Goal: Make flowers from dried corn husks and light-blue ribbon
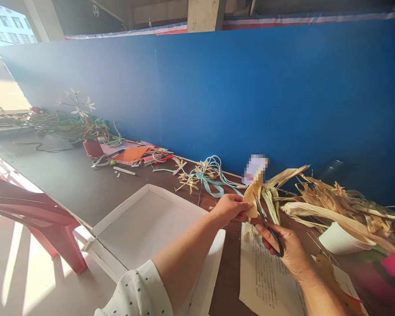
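Observation:
My left hand (231, 208) pinches a pale yellow corn husk piece (252, 196), which stands upright from the fingers. Around the handles of a pair of black-handled scissors (275, 240) my right hand (288, 245) is closed. The scissor blades point up and lie against the right side of the husk; whether they are biting into it I cannot tell. Small husk scraps (249, 232) lie below on a printed sheet of paper (261, 276). Greenish husk strips (272, 204) stand just behind the scissors.
A white shallow box lid (148, 188) lies left of my arm. Dried husks (332, 197) and a white cup (344, 239) are at the right. Straw flowers with blue cords (213, 169) lie near the blue partition (266, 96). A pink chair (52, 219) stands left.

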A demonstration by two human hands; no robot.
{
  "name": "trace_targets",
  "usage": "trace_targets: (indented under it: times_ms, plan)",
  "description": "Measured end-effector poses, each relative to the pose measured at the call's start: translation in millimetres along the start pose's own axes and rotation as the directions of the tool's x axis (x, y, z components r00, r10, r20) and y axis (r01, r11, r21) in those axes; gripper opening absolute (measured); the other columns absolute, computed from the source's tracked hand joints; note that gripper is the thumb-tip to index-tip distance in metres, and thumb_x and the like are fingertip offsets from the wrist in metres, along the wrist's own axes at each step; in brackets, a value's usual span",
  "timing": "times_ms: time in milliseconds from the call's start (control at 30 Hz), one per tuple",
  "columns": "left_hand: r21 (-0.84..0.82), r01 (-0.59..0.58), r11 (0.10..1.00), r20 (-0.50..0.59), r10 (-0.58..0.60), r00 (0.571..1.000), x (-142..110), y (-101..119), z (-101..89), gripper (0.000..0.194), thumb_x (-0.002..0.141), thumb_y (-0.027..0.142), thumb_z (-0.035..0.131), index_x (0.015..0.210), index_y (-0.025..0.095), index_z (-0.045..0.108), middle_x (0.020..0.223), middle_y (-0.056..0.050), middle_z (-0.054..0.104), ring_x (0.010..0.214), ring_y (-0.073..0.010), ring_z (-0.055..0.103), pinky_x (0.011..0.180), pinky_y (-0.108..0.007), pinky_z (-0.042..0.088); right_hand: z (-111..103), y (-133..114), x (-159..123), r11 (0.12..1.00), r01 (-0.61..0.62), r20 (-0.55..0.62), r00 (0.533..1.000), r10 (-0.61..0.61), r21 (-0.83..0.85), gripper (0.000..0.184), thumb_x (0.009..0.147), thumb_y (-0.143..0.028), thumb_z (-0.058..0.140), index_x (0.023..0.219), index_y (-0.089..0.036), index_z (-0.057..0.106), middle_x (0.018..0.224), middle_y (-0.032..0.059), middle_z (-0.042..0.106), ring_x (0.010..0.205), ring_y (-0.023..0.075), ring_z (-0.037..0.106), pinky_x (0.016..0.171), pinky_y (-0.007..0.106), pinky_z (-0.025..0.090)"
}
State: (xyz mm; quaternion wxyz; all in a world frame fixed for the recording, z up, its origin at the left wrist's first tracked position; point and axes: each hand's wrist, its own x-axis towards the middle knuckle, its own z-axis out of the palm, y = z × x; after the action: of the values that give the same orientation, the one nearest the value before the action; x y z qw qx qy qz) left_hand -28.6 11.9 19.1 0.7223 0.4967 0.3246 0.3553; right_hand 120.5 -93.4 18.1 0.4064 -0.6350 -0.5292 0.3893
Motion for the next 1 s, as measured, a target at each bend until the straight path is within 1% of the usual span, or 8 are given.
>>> trace_targets:
  times_ms: [167,333,500,633,900,1000]
  plan:
    - [0.02,-0.01,1.0,-0.025,0.011,1.0,-1.0,1.8,0.4,0.029,0.066,0.037,0.073,0.067,0.012,0.058,0.05,0.004,0.048,0.042,-0.0035,0.042,0.044,-0.016,0.041,-0.2,1.0,1.3,1.0,0.01,-0.012,1.0,-0.01,-0.023,0.037,0.071,-0.055,0.066,0.093,-0.026,0.072,0.048,-0.0027,0.047,0.043,0.0136,0.041,0.043,0.027,0.033]
    - [0.013,-0.035,0.999,-0.022,0.035,0.999,-0.7,1.0,0.2,0.031,0.064,0.038,0.073,0.065,0.013,0.056,0.049,0.004,0.048,0.041,-0.0039,0.042,0.042,-0.017,0.038,0.0,-0.5,1.4,1.0,0.004,-0.012,1.0,-0.005,-0.019,0.038,0.069,-0.055,0.068,0.093,-0.025,0.072,0.046,-0.0036,0.046,0.043,0.0128,0.04,0.043,0.026,0.032]
    - [0.006,-0.042,0.999,-0.017,0.042,0.999,-0.7,0.8,0.3,0.028,0.066,0.037,0.072,0.066,0.013,0.057,0.049,0.004,0.048,0.042,-0.0042,0.042,0.043,-0.017,0.039,-0.2,0.8,0.7,1.0,0.009,0.002,1.0,-0.009,-0.027,0.041,0.072,-0.054,0.066,0.098,-0.022,0.07,0.048,-0.0039,0.046,0.044,0.0118,0.039,0.044,0.025,0.032]
    - [0.012,-0.035,0.999,-0.018,0.036,0.999,-0.7,1.3,-0.2,0.027,0.067,0.035,0.071,0.066,0.012,0.057,0.05,0.004,0.047,0.043,-0.0038,0.041,0.043,-0.016,0.038,-0.3,2.5,1.8,0.999,0.014,0.011,1.0,-0.014,-0.037,0.04,0.075,-0.053,0.064,0.098,-0.021,0.07,0.049,-0.0037,0.046,0.046,0.0113,0.039,0.044,0.024,0.032]
    - [0.018,-0.043,0.999,-0.023,0.044,0.999,-1.8,2.0,-1.3,0.031,0.066,0.038,0.072,0.064,0.012,0.055,0.05,0.004,0.046,0.042,-0.0032,0.04,0.043,-0.017,0.037,2.6,1.3,1.4,1.0,0.0,-0.037,0.999,-0.001,-0.01,0.038,0.068,-0.054,0.069,0.088,-0.021,0.071,0.048,-0.0033,0.046,0.044,0.0119,0.04,0.042,0.025,0.032]
    - [0.01,-0.039,0.999,-0.024,0.039,0.999,-1.5,1.6,-1.1,0.031,0.065,0.038,0.072,0.063,0.013,0.054,0.049,0.004,0.047,0.042,-0.0036,0.041,0.044,-0.017,0.037,2.5,3.9,2.7,1.0,0.007,-0.029,1.0,-0.008,-0.009,0.038,0.067,-0.053,0.07,0.089,-0.022,0.071,0.048,-0.0032,0.046,0.044,0.0122,0.04,0.042,0.025,0.033]
